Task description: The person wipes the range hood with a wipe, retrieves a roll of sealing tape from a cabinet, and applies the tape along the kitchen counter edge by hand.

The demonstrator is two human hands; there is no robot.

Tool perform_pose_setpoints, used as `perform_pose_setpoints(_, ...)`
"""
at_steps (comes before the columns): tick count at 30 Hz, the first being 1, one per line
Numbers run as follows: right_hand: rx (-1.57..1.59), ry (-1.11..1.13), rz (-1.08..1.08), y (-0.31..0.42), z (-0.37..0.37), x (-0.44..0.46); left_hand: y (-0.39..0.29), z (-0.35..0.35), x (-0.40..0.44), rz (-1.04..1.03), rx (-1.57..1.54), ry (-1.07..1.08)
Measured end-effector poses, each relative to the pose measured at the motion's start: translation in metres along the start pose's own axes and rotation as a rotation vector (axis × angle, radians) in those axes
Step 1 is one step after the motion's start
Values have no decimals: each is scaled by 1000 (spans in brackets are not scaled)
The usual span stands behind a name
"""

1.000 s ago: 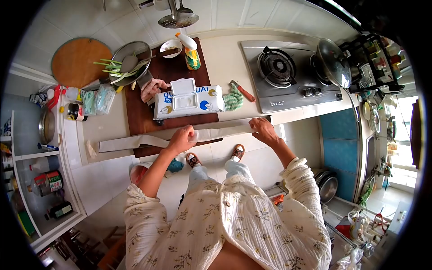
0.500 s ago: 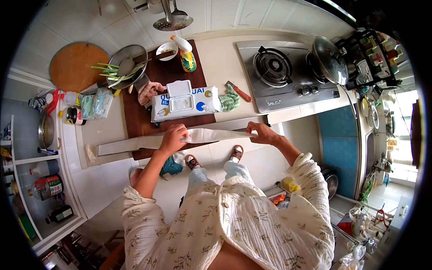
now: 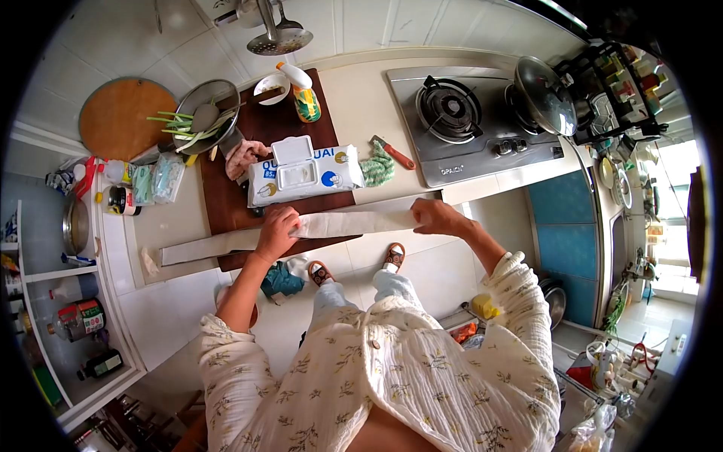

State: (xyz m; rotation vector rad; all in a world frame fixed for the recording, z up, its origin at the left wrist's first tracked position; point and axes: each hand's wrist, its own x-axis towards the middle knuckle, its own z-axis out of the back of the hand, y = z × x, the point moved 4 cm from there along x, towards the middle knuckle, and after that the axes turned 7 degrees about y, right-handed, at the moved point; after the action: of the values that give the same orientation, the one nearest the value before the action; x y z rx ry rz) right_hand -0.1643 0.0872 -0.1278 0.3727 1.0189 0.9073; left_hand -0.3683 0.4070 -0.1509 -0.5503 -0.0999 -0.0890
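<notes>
A white wet wipe (image 3: 354,224) is stretched as a long flat strip in front of the counter's front edge. My left hand (image 3: 279,232) is closed on its left end, and my right hand (image 3: 439,218) pinches the right end. Just beyond the wipe lies a white and blue wet wipe pack (image 3: 343,178) with its plastic lid (image 3: 292,150) raised. The pack rests on a dark brown board (image 3: 218,197). My right fingertips are partly hidden behind the hand.
A knife with a red handle (image 3: 399,157) and a green cloth (image 3: 379,167) lie near the gas stove (image 3: 482,169). A spray bottle (image 3: 306,104), a bowl (image 3: 271,89), a basin of scallions (image 3: 207,113) and a round wooden board (image 3: 124,119) stand at the back.
The view has shifted slightly, moving the scene left. The wipe looks flatter and more evenly spread between my hands. My right hand has turned a little; both hands keep their hold.
</notes>
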Motion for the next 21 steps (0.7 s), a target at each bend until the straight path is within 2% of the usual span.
perform_pose_setpoints(3, -313, -243, 300, -4, 12, 3, -3, -1, 2, -34, -3, 9)
perform_pose_setpoints(6, -428, -325, 366, -18, 11, 10, 2, -14, -2, -45, -60, 51)
perform_pose_setpoints(12, -559, -367, 328, -50, -6, 27, 8, -33, -4, -100, -87, 41)
perform_pose_setpoints(15, -634, -395, 316, -56, -13, 25, 3, -39, -6, -146, -7, 115)
perform_pose_setpoints(21, -679, -464, 287, -64, -22, 24, 11, -51, -7, -87, 31, 88)
